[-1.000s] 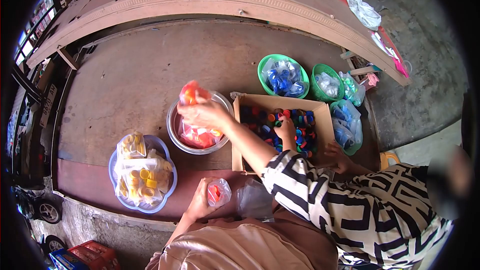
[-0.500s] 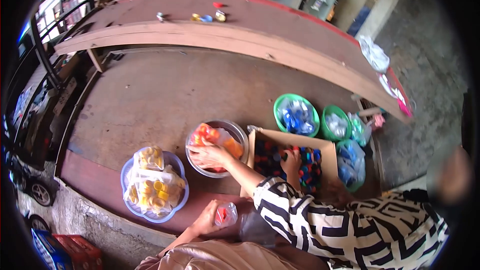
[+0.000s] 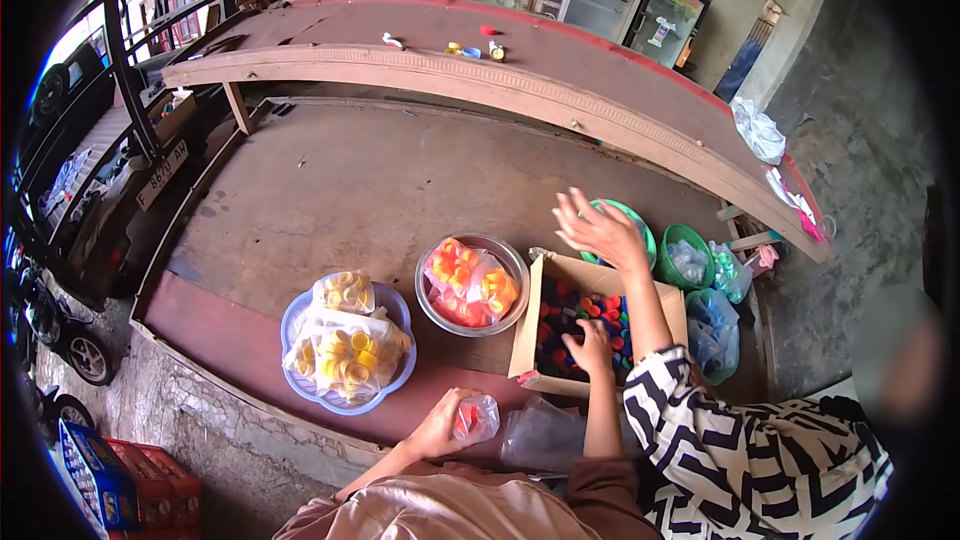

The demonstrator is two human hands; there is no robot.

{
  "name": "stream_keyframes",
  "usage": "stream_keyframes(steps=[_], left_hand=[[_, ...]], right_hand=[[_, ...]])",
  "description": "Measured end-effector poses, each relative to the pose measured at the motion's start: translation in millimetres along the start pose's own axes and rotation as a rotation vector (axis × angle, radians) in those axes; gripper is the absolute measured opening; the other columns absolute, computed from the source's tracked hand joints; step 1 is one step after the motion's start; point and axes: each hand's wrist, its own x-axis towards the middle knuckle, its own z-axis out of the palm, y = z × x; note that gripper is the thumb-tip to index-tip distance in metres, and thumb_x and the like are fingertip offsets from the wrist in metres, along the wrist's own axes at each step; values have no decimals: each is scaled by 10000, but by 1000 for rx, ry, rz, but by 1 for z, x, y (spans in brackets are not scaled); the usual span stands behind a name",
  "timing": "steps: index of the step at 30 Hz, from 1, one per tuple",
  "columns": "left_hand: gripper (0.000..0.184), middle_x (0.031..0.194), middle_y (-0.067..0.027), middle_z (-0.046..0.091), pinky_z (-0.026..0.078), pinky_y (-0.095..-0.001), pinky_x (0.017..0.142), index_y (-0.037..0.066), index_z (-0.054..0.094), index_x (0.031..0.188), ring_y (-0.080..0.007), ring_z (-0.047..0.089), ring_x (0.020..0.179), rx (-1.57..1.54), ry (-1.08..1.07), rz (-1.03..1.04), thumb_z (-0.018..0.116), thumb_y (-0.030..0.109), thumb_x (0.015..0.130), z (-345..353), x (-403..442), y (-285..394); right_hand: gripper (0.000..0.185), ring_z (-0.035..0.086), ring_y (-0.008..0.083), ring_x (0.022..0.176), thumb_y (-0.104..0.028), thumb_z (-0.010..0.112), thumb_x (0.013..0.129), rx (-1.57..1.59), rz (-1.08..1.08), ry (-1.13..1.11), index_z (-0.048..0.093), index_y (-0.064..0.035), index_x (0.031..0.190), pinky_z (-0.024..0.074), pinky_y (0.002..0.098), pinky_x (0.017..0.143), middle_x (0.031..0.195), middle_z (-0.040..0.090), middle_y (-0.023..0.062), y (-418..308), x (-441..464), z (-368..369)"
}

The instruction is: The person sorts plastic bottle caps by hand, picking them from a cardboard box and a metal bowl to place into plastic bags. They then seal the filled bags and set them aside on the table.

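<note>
My left hand (image 3: 440,426) is closed around a small clear plastic bag (image 3: 477,419) with red caps inside, near the bench's front edge. Inside the cardboard box (image 3: 527,325), my right hand (image 3: 592,348) reaches down over loose red, blue, green and dark caps (image 3: 562,312); its fingers are apart, and no cap is clearly held. Flat clear plastic bags (image 3: 545,435) lie between my left hand and the box. Left of the box, a metal bowl (image 3: 424,312) holds bags of orange and red caps (image 3: 468,285).
A co-worker's hand (image 3: 608,232) is spread above a green basket (image 3: 645,223). More green baskets (image 3: 685,235) with bagged caps stand right of the box. A blue-purple basin (image 3: 295,325) holds bags of yellow caps. A raised wooden shelf (image 3: 420,65) runs behind.
The co-worker's hand has left the metal bowl, where the orange-cap bag now rests, and moved right over the green basket. My right hand remains in the box; my left hand keeps its bag.
</note>
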Motion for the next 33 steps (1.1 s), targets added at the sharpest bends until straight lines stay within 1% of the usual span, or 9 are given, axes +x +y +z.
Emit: stream_keyframes(steps=[5, 10, 14, 17, 21, 22, 28, 30, 33], left_hand=[[644, 1111, -176, 489, 413, -386, 897, 7, 405, 1161, -321, 507, 1037, 25, 28, 32, 769, 176, 656, -2, -5, 0], [652, 1114, -179, 484, 413, -388, 894, 4, 397, 1164, -327, 506, 1038, 61, 46, 53, 766, 173, 655, -1, -11, -1], [675, 1115, -182, 479, 412, -393, 897, 7, 383, 1178, -336, 503, 1042, 70, 95, 46, 765, 177, 648, -3, -20, 3], [681, 1124, -184, 476, 411, -396, 900, 10, 380, 1185, -338, 500, 1049, 57, 114, 7, 763, 177, 648, -5, -27, 5], [695, 1137, -183, 469, 402, -392, 915, 8, 378, 1197, -332, 490, 1071, 56, 115, 0, 762, 177, 643, -6, -33, 7], [692, 1133, -186, 471, 397, -397, 919, 7, 383, 1193, -340, 484, 1069, 47, 117, 3, 757, 163, 632, -7, -33, 8], [693, 1131, -189, 469, 386, -397, 934, 6, 386, 1193, -347, 474, 1078, 40, 99, -1, 750, 151, 622, -4, -25, 8], [699, 1140, -181, 463, 391, -378, 933, 3, 381, 1200, -321, 481, 1090, 62, 80, -4, 761, 180, 641, -4, -18, 7], [698, 1143, -194, 467, 379, -394, 945, 10, 376, 1201, -351, 468, 1089, 37, 70, 13, 737, 126, 616, -4, -7, 8]], right_hand=[[564, 492, 346, 1104, -366, 671, 711, -53, 0, -409, 489, -114, 1181, 419, 430, 910, 1193, 501, 187, -54, -30, -38], [715, 480, 336, 1143, -349, 664, 688, -351, 258, -541, 332, -201, 1304, 438, 420, 910, 1275, 422, 224, -30, -10, 0], [793, 485, 357, 1136, -372, 725, 578, -365, 156, -425, 384, -186, 1271, 466, 432, 880, 1272, 421, 217, -6, -5, 26], [805, 488, 363, 1127, -401, 734, 565, -260, 156, -408, 399, -170, 1259, 457, 433, 894, 1228, 454, 230, 0, -5, 26], [489, 534, 368, 1022, -324, 693, 645, -164, 120, -242, 544, -130, 1069, 459, 435, 857, 1090, 558, 188, -1, -5, 27], [332, 551, 356, 979, -281, 673, 678, -159, 89, -153, 593, -113, 953, 468, 444, 818, 1038, 582, 172, -2, -7, 27], [189, 588, 340, 862, -229, 672, 701, -37, 112, 12, 616, -70, 787, 474, 434, 742, 858, 620, 165, -1, -8, 25], [197, 595, 344, 820, -228, 684, 704, 40, 109, 89, 611, -59, 772, 473, 426, 729, 800, 622, 165, -2, -8, 25], [259, 601, 352, 804, -288, 681, 724, 87, 87, 127, 612, -43, 776, 471, 418, 719, 787, 627, 176, -9, -6, 20]])
